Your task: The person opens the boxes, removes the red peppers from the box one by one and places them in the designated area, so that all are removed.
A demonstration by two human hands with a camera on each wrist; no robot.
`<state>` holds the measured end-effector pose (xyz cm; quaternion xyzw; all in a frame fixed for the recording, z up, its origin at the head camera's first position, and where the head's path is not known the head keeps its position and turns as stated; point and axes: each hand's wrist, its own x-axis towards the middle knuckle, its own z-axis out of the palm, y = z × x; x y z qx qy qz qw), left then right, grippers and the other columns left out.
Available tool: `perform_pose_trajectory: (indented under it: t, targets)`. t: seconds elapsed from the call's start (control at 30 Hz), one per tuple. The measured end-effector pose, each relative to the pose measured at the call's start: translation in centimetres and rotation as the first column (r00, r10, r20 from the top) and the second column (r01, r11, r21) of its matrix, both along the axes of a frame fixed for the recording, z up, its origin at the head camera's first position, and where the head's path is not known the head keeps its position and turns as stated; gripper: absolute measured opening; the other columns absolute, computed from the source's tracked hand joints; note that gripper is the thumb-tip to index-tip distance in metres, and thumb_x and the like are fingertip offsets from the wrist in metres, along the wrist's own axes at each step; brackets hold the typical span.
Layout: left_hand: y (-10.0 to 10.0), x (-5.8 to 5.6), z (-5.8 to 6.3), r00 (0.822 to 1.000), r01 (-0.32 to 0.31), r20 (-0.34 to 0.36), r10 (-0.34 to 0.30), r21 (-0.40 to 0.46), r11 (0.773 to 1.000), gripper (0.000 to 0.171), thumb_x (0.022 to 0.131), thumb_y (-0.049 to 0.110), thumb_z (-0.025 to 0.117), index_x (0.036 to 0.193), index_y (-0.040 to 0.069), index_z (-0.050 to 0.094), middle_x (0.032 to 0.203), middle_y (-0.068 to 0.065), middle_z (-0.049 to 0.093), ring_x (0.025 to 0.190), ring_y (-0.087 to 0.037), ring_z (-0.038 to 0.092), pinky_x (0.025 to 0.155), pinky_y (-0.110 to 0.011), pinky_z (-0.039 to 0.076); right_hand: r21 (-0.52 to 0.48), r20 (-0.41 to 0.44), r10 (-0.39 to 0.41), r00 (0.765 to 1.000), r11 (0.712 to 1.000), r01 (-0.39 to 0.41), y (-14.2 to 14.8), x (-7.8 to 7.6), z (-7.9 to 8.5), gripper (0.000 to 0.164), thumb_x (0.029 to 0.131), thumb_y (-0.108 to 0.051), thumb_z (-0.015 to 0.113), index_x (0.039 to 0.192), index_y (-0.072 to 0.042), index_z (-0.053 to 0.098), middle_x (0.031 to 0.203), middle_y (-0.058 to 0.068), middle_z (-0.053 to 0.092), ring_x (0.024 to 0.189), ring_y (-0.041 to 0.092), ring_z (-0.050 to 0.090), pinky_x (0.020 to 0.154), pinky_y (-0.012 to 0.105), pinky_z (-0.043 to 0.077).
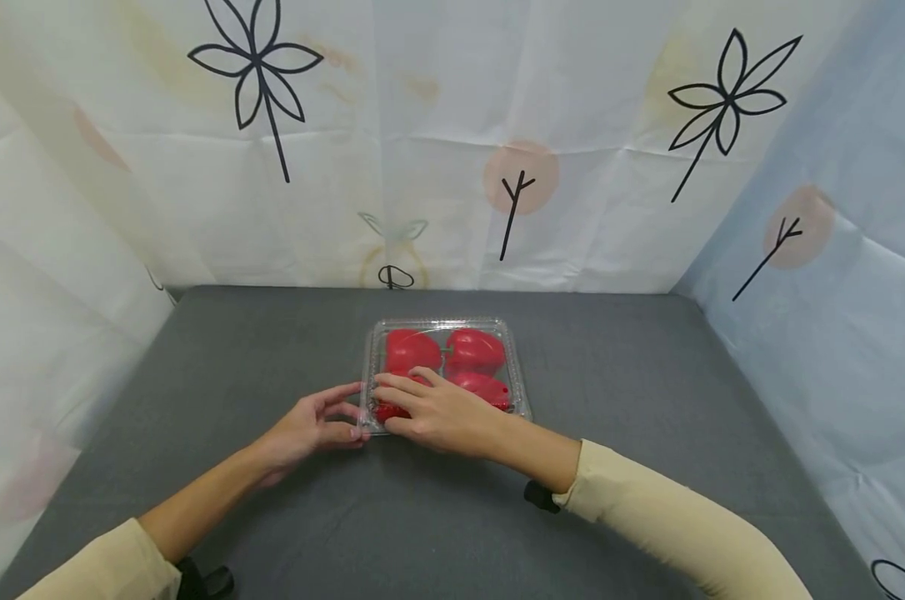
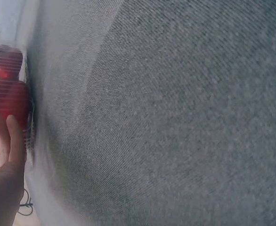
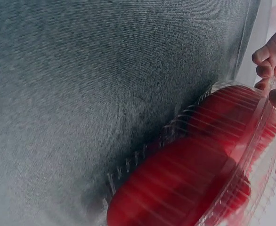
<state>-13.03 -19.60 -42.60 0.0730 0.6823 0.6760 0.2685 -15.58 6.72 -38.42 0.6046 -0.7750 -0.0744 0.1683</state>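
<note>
A clear plastic clamshell box [image 1: 522, 398] lies on the grey table. Through its lid show several glossy red peppers or similar fruit [image 1: 477, 350], one with a short green stem. At the box's front-left corner, my left hand [image 1: 310, 432] holds the edge, thumb in front and fingers along the left side. My right hand [image 1: 447, 417] reaches across the front of the lid, its slightly bent fingers resting over the left part. It covers some of the red pieces. In the right wrist view, fingertips meet near the box's rim [image 3: 258, 120].
Grey cloth covers the table [image 1: 617, 375] around the box. White printed curtains [image 1: 437, 100] stand behind and on the left, with a bluish one [image 1: 857, 275] on the right. Dark wrist straps [image 1: 540, 497] show at the cream sleeves [image 1: 647, 508].
</note>
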Motion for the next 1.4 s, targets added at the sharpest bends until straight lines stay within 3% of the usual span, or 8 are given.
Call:
perform_pose_trajectory:
  t: [0.3, 0.8, 1.03, 1.4]
  targets:
    - [0.2, -0.3, -0.4, 1.000, 0.007, 0.003, -0.007, 0.027, 1.000, 0.077, 0.096, 0.009, 0.066, 0.155, 0.000, 0.018, 0.117, -0.016, 0.061, 0.100, -0.023, 0.069, 0.092, -0.037, 0.054, -0.092, 0.000, 0.032, 0.999, 0.995, -0.032, -1.0, -0.2, -0.9, 0.030, 0.086, -0.034, 0.079, 0.109, -0.016, 0.071, 0.136, 0.008, 0.057, 0.137, 0.026, 0.043, 0.108, 0.040, 0.041]
    - [0.2, -0.7, -0.9, 0.999, 0.038, 0.020, -0.039, 0.017, 0.999, 0.075, 0.096, 0.009, 0.066, 0.153, 0.003, 0.017, 0.116, -0.014, 0.062, 0.101, -0.026, 0.067, 0.094, -0.035, 0.053, -0.037, -0.057, -0.025, 0.998, 0.999, 0.023, -1.6, 0.2, -1.1, 0.043, 0.085, -0.041, 0.077, 0.119, -0.016, 0.071, 0.134, 0.006, 0.057, 0.129, 0.021, 0.047, 0.103, 0.036, 0.043]
    - [0.5, -1.0, -0.9, 0.999, 0.023, 0.040, -0.023, 0.006, 1.000, 0.074, 0.095, 0.010, 0.067, 0.151, 0.005, 0.020, 0.116, -0.015, 0.062, 0.099, -0.025, 0.067, 0.093, -0.036, 0.054, 0.003, -0.075, -0.052, 0.996, 0.999, 0.052, -1.6, 0.3, -0.8, 0.049, 0.085, -0.044, 0.077, 0.124, -0.015, 0.069, 0.135, 0.006, 0.057, 0.128, 0.021, 0.047, 0.103, 0.035, 0.045]
    - [0.5, -1.0, -0.9, 1.000, 0.024, 0.019, -0.024, 0.008, 1.000, 0.072, 0.095, 0.008, 0.067, 0.150, 0.004, 0.021, 0.114, -0.015, 0.062, 0.097, -0.025, 0.068, 0.092, -0.035, 0.054, 0.001, -0.090, -0.068, 0.994, 0.998, 0.069, -1.7, 0.4, -1.1, 0.052, 0.083, -0.045, 0.079, 0.125, -0.015, 0.068, 0.134, 0.006, 0.056, 0.127, 0.021, 0.047, 0.103, 0.037, 0.044]
